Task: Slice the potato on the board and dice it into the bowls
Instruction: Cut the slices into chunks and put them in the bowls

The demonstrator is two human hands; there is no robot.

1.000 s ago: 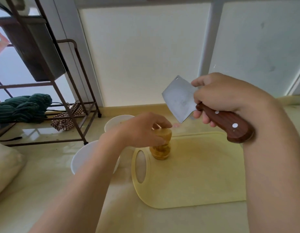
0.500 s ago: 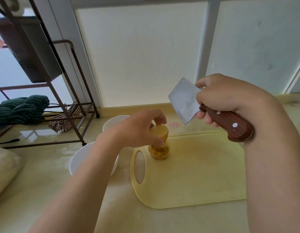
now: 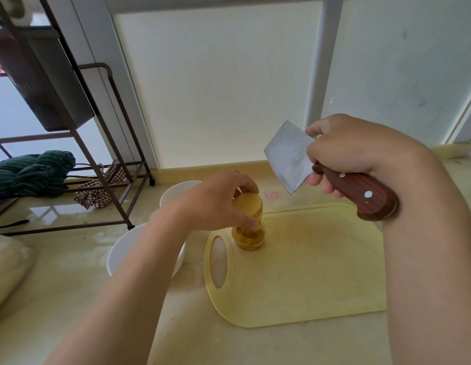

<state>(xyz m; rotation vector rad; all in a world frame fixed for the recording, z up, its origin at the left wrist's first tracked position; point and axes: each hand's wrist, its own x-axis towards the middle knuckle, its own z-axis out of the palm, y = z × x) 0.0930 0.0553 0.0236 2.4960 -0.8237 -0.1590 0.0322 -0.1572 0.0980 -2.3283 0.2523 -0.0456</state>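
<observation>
- Left hand [image 3: 213, 204]: fingers pinch the top potato slices [image 3: 247, 205], tilted above the stack [image 3: 248, 237] standing on the board's [image 3: 308, 272] far-left corner.
- Right hand [image 3: 347, 151]: fingers wrap the knife [image 3: 287, 156] handle, with the blade raised clear, probably for safety.
- Near bowl [image 3: 118, 254] and far bowl [image 3: 173, 193]: just left of the board, handy for dice.

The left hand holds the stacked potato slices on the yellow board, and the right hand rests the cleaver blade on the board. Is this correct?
Not quite. The head view shows the right hand gripping the cleaver raised in the air, its blade clear of the yellow board and touching nothing. The left hand does hold the stacked potato slices on the board.
</observation>
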